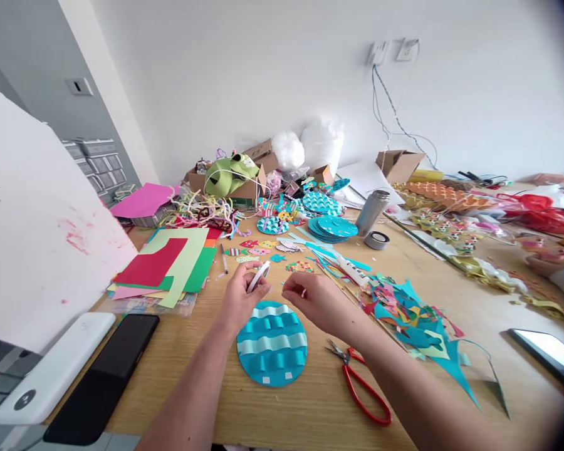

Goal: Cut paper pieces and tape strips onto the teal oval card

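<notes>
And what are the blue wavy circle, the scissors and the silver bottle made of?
Blue wavy circle: probably matte paper or thin card; its strips bend into loops. Scissors: greyish, metal-looking blades; smooth red handles, perhaps plastic or plastic-coated. Silver bottle: likely metal, from its soft grey sheen.

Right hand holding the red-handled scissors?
No, the red-handled scissors lie on the table, apart from the right hand.
</notes>
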`<state>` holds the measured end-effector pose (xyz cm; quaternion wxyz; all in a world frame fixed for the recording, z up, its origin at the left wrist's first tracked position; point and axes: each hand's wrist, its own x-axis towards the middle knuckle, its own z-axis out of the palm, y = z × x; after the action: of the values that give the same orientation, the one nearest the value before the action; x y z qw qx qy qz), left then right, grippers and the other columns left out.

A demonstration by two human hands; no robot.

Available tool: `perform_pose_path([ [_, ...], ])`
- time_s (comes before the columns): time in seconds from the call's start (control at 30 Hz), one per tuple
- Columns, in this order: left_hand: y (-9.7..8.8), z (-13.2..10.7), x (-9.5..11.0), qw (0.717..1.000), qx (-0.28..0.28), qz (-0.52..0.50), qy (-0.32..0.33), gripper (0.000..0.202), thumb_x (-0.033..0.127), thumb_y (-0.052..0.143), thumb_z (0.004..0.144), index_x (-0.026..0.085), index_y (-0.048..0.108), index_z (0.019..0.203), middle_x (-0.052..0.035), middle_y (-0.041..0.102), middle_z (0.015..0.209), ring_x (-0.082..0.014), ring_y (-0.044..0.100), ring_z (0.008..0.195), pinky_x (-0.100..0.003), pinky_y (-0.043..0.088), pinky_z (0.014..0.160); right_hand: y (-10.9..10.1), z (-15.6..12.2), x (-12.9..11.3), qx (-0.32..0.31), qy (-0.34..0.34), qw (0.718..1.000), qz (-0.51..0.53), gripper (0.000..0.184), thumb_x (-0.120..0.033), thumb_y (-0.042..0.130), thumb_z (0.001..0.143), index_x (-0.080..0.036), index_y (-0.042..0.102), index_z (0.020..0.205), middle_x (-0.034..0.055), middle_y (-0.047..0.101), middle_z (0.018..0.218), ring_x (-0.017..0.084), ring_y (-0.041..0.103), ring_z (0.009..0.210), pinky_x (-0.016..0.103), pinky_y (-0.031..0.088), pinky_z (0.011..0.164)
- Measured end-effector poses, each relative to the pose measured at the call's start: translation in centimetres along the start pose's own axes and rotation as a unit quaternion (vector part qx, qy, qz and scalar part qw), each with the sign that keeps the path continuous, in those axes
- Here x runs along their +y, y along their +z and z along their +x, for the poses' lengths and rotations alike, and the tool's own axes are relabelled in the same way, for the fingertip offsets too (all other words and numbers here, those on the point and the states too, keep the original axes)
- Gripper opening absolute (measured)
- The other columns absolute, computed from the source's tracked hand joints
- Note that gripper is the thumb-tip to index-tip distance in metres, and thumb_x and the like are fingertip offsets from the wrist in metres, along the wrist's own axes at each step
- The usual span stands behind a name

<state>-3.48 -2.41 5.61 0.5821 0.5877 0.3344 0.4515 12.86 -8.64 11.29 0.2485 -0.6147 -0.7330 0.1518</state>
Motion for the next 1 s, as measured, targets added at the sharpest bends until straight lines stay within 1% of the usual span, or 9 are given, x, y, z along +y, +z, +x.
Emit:
perform_pose_path([
  [0.1, 0.0, 0.0, 0.0, 1.0, -0.006, 0.02, 0.006, 0.045, 0.031, 0.068, 0.072, 0.021, 0.048, 0.111, 0.0022, 0.059, 0.073, -0.0117, 0.054, 0.065, -0.022, 0.04, 0.06, 0.9, 1.8, -0.3, -0.012, -0.012, 0.999, -0.045, 0.013, -0.018, 0.052, 0.081, -0.017, 0.065, 0.076, 0.0025, 0.067, 0.071, 0.012, 0.057, 0.062, 0.021, 0.034, 0.055],
  [0.23, 0.1, -0.2, 0.1, 0.999, -0.008, 0.035, 0.015, 0.044, 0.031, 0.068, 0.072, 0.02, 0.048, 0.111, 0.0014, 0.061, 0.072, -0.0121, 0.054, 0.065, -0.023, 0.041, 0.062, 1.3, 2.4, -0.3, -0.035, -0.021, 0.994, -0.105, 0.018, -0.018, 0.05, 0.081, -0.017, 0.063, 0.069, 0.0026, 0.065, 0.066, 0.011, 0.053, 0.057, 0.022, 0.027, 0.05],
  [0.37, 0.3, -0.3, 0.1, 0.999, -0.009, 0.041, 0.018, 0.046, 0.032, 0.067, 0.073, 0.02, 0.05, 0.114, 0.0007, 0.06, 0.073, -0.0121, 0.054, 0.065, -0.022, 0.041, 0.06, 1.1, 2.4, -0.8, -0.039, -0.025, 0.993, -0.113, 0.018, -0.018, 0.049, 0.08, -0.017, 0.061, 0.067, 0.0025, 0.064, 0.064, 0.011, 0.052, 0.055, 0.022, 0.027, 0.049],
  [0.47, 0.3, -0.2, -0.1, 0.998, 0.018, 0.056, 0.022, 0.049, 0.033, 0.068, 0.073, 0.02, 0.053, 0.117, -0.0017, 0.063, 0.079, -0.0127, 0.056, 0.068, -0.021, 0.042, 0.061, 0.8, 2.0, -0.6, -0.021, -0.013, 0.996, -0.084, 0.016, -0.016, 0.05, 0.077, -0.016, 0.062, 0.067, 0.0024, 0.063, 0.063, 0.011, 0.052, 0.055, 0.022, 0.03, 0.05],
  [0.6, -0.1, 0.2, -0.2, 0.994, 0.062, 0.071, 0.05, 0.048, 0.033, 0.067, 0.074, 0.019, 0.054, 0.117, -0.0049, 0.065, 0.09, -0.0152, 0.061, 0.079, -0.024, 0.045, 0.07, 1.4, 0.1, 1.3, -0.025, 0.074, 0.996, 0.05, 0.013, -0.018, 0.053, 0.074, -0.016, 0.062, 0.065, -0.0003, 0.06, 0.058, 0.009, 0.049, 0.052, 0.019, 0.032, 0.049],
  [0.67, -0.3, 0.3, -0.3, 0.993, 0.072, 0.069, 0.058, 0.047, 0.033, 0.066, 0.075, 0.018, 0.054, 0.117, -0.0055, 0.065, 0.09, -0.0167, 0.062, 0.083, -0.026, 0.046, 0.074, 2.3, -1.3, 2.7, -0.041, 0.147, 0.978, 0.139, 0.015, -0.023, 0.055, 0.074, -0.015, 0.062, 0.065, -0.0008, 0.058, 0.056, 0.009, 0.049, 0.05, 0.019, 0.032, 0.046],
  [0.77, -0.4, 0.4, -0.4, 0.994, 0.074, 0.054, 0.056, 0.046, 0.033, 0.065, 0.075, 0.019, 0.053, 0.117, -0.0056, 0.066, 0.088, -0.0181, 0.063, 0.086, -0.028, 0.047, 0.077, 3.7, -3.3, 4.2, -0.053, 0.242, 0.938, 0.243, 0.019, -0.031, 0.055, 0.075, -0.014, 0.062, 0.068, -0.0031, 0.053, 0.052, 0.007, 0.044, 0.042, 0.019, 0.03, 0.04],
  [0.87, -0.3, 0.3, -0.4, 0.996, 0.067, 0.027, 0.046, 0.047, 0.033, 0.067, 0.074, 0.018, 0.053, 0.117, -0.0056, 0.067, 0.087, -0.0186, 0.064, 0.087, -0.028, 0.048, 0.078, 4.6, -4.4, 4.7, -0.046, 0.293, 0.916, 0.271, 0.02, -0.033, 0.057, 0.074, -0.014, 0.062, 0.069, -0.0054, 0.048, 0.049, 0.006, 0.04, 0.039, 0.019, 0.027, 0.037],
  [1.0, -0.3, 0.3, -0.3, 0.996, 0.069, 0.023, 0.053, 0.047, 0.032, 0.066, 0.074, 0.017, 0.053, 0.117, -0.0063, 0.068, 0.088, -0.019, 0.065, 0.087, -0.028, 0.049, 0.078, 4.8, -4.4, 4.5, -0.044, 0.321, 0.908, 0.265, 0.02, -0.032, 0.058, 0.072, -0.014, 0.06, 0.064, -0.0062, 0.045, 0.046, 0.006, 0.038, 0.038, 0.019, 0.026, 0.036],
])
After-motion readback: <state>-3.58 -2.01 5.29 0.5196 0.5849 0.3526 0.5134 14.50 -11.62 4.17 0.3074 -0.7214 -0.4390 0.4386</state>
